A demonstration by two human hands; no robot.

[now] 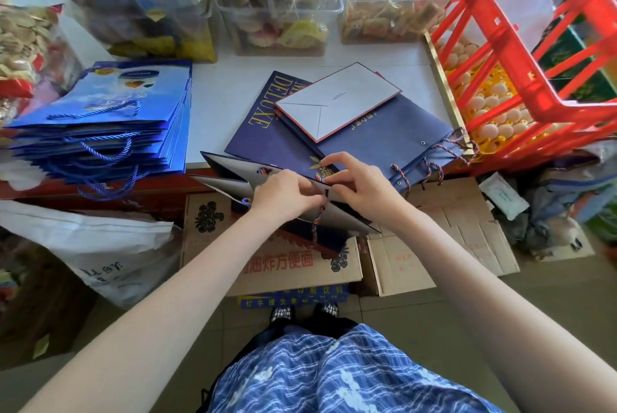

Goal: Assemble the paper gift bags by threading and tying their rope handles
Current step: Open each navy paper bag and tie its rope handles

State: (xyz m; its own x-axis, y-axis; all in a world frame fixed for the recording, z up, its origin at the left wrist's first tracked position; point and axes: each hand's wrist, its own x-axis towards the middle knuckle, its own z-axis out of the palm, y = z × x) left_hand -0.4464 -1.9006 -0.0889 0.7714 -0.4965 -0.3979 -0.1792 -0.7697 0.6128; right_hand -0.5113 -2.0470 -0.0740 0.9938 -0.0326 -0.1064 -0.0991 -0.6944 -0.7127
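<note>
While both hands pinch its rim, navy paper bag (283, 179) gapes open, white-lined, left hand (283, 195), right hand (360, 185), twisted rope (317, 222) dangling.

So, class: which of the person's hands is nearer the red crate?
Right. The right hand works at the bag's rim, closer to the red crate at upper right; the left hand is beside it, farther away.

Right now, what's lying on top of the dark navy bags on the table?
A white envelope-like card with a red edge lies tilted on top of the flat navy bags, partly covering the gold DELUXE lettering. What lies beneath the stack is hidden.
</note>
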